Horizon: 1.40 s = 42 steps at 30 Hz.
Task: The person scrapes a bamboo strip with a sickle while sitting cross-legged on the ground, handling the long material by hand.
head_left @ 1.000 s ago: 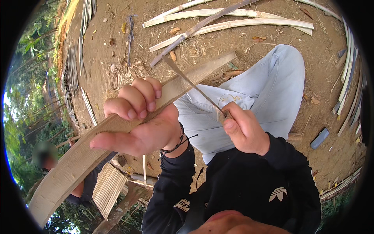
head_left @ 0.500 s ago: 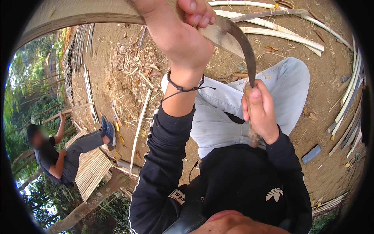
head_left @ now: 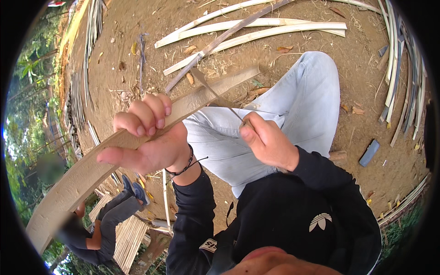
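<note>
My left hand (head_left: 151,133) is wrapped round a long, wide bamboo strip (head_left: 78,185), its thumb along the near face. The strip slants across the left of the view, and its far end lies above my knees. In my right hand (head_left: 271,143) is a sickle with a dark curved blade (head_left: 225,101), seen nearly edge-on. That blade crosses the strip a little beyond my left fingers; whether it touches cannot be made out. My right fingers cover the wooden handle.
Pale split bamboo strips (head_left: 275,32) lie on the dirt ahead, with more strips (head_left: 405,82) stacked at the right. A dark, flat oblong object (head_left: 369,152) rests right of my knee. Another person (head_left: 98,233) sits at lower left by a slatted bamboo bench (head_left: 128,245).
My left hand has come down and leftward with the bamboo strip, which now slants. My right hand has moved left, and the sickle has turned so its blade points up and left.
</note>
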Motion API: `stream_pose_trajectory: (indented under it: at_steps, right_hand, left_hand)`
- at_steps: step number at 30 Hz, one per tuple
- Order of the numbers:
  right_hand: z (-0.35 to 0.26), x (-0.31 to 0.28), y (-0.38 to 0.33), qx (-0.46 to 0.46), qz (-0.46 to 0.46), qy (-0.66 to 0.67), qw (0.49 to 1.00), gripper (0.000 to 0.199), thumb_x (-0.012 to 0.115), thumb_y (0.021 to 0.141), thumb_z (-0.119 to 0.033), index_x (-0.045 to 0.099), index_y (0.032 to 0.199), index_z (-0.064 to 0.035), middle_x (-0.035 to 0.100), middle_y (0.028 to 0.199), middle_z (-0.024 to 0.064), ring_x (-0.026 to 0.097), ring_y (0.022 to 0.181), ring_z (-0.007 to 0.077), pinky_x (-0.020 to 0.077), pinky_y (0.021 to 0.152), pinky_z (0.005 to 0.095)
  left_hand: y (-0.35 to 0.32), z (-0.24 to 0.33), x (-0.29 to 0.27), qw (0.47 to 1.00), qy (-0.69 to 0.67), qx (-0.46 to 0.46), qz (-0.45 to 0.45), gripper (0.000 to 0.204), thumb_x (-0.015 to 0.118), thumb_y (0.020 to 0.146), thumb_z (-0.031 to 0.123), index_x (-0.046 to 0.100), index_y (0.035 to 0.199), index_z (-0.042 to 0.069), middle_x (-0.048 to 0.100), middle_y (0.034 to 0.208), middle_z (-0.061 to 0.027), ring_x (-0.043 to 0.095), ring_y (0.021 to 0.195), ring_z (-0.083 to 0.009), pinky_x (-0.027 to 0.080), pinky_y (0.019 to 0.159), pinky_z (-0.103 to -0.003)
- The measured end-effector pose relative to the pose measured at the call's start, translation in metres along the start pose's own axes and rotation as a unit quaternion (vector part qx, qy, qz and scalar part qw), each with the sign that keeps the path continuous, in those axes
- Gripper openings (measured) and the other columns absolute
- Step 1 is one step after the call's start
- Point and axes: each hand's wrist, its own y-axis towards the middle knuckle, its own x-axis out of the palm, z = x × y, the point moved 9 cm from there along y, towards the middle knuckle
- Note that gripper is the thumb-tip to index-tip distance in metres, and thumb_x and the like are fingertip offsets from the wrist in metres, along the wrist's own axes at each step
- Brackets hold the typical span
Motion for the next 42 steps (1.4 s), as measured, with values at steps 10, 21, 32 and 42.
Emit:
stream_pose_trajectory:
  at_steps: [10, 21, 32, 42]
  right_hand:
    - [-0.013, 0.014, 0.004, 0.013, -0.087, -0.004, 0.996, 0.038, 0.050, 0.096, -0.036, 0.045, 0.085, -0.0002, 0.053, 0.058, 0.0167, 0.057, 0.057, 0.0354, 0.0428, 0.053, 0.0402]
    - [0.019, 0.003, 0.006, 0.051, 0.001, -0.115, 0.992, 0.053, 0.043, 0.096, -0.052, 0.046, 0.092, 0.0008, 0.051, 0.063, 0.0127, 0.057, 0.058, 0.0255, 0.0421, 0.052, 0.0366]
    - [-0.005, 0.022, -0.006, -0.022, -0.065, -0.083, 0.994, 0.037, 0.050, 0.096, -0.037, 0.046, 0.092, -0.0010, 0.054, 0.063, 0.0181, 0.058, 0.060, 0.0400, 0.0439, 0.053, 0.0420]
    - [0.003, 0.015, -0.012, 0.007, -0.058, -0.052, 0.997, 0.039, 0.045, 0.098, -0.040, 0.046, 0.094, -0.0012, 0.053, 0.065, 0.0172, 0.058, 0.061, 0.0385, 0.0440, 0.056, 0.0398]
  left_hand:
    - [0.009, 0.012, -0.042, 0.993, 0.099, -0.043, 0.039, 0.066, 0.044, 0.075, 0.080, 0.045, 0.057, 0.016, 0.033, 0.053, 0.0034, 0.033, 0.052, -0.0133, 0.030, 0.057, -0.032]
    - [0.008, 0.002, -0.043, 0.994, 0.068, -0.075, 0.036, 0.070, 0.047, 0.066, 0.086, 0.050, 0.058, 0.017, 0.038, 0.053, 0.0034, 0.036, 0.055, -0.0149, 0.031, 0.061, -0.034]
    - [-0.034, 0.018, -0.048, 0.999, 0.008, -0.010, 0.037, 0.064, 0.040, 0.082, 0.077, 0.040, 0.065, 0.015, 0.033, 0.057, 0.0033, 0.031, 0.056, -0.0121, 0.028, 0.059, -0.030]
    - [-0.030, 0.017, -0.033, 0.998, 0.030, 0.003, 0.058, 0.061, 0.045, 0.082, 0.074, 0.042, 0.064, 0.016, 0.033, 0.057, 0.0037, 0.032, 0.054, -0.0117, 0.029, 0.058, -0.029]
